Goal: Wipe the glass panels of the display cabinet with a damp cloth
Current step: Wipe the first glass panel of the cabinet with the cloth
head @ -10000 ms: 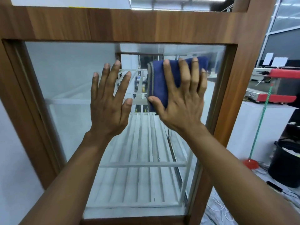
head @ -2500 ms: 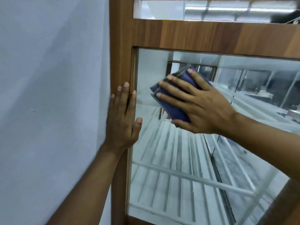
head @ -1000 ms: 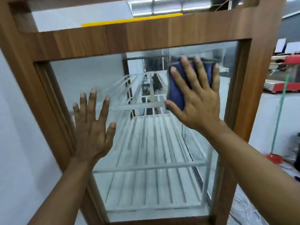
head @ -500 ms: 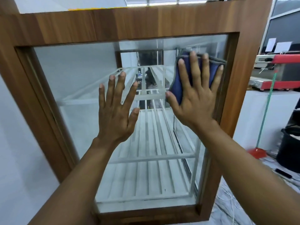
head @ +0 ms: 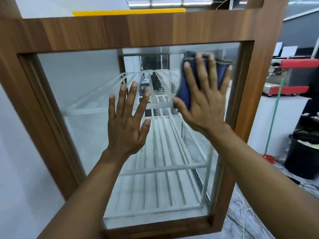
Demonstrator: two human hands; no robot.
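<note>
2 bare forearms rise from the bottom edge, cut off there. The left hand (head: 126, 125) lies flat on the glass panel (head: 82, 87), fingers spread. The right hand (head: 205, 107), fingers straight and spread, presses a blue cloth (head: 185, 83), mostly hidden beneath it, near the panel's upper right corner. White slatted shelves (head: 164, 169) show behind, blurred.

You have the folded dark-blue cloth (head: 185, 87) flat against the upper right corner of the glass panel (head: 82, 94), pinned under your spread right hand (head: 205, 107), and the panel stands upright in the brown wood-grain display cabinet (head: 120, 31), white slatted shelves (head: 164, 169) showing through.
</note>
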